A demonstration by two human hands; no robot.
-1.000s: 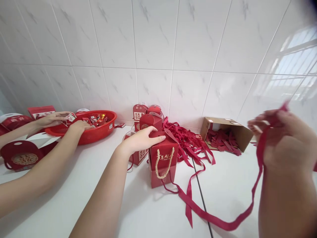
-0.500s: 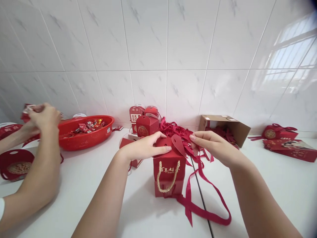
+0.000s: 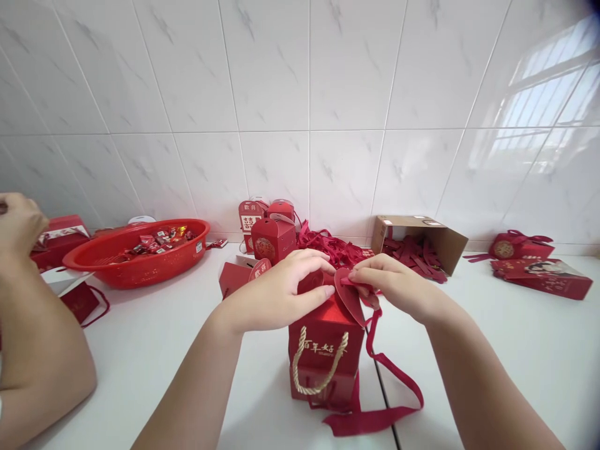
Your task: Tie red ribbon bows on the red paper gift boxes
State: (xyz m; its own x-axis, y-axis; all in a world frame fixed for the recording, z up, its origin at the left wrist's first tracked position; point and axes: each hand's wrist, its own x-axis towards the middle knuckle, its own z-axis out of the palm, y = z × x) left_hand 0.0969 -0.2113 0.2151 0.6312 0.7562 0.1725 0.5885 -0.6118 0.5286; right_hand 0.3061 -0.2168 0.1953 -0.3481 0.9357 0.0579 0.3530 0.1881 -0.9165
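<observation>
A tall red gift box (image 3: 323, 365) with a cream rope handle (image 3: 315, 390) and gold lettering stands upright before me. Its top flaps are folded inward, with a rounded flap (image 3: 349, 290) rising on the right. My left hand (image 3: 290, 284) grips the top, thumb in front and fingers behind. At the rounded flap, my right hand (image 3: 379, 278) pinches a dark red ribbon (image 3: 398, 369). The ribbon hangs down the box's right side, loops over the table and ends in front of the box. Part of it runs under the box, mostly hidden.
A red basin (image 3: 140, 272) of wrapped sweets stands left. Behind my box are smaller red boxes (image 3: 274, 240) and a ribbon pile (image 3: 328, 247). A cardboard carton (image 3: 450, 247) and a bow-tied box (image 3: 520, 247) are to the right. Another person's arm (image 3: 37, 331) reaches in at left.
My right hand has moved left, bringing the ribbon to the rounded flap. The loose ribbon has shifted on the table. At left, the other person's hands have moved out toward the frame edge.
</observation>
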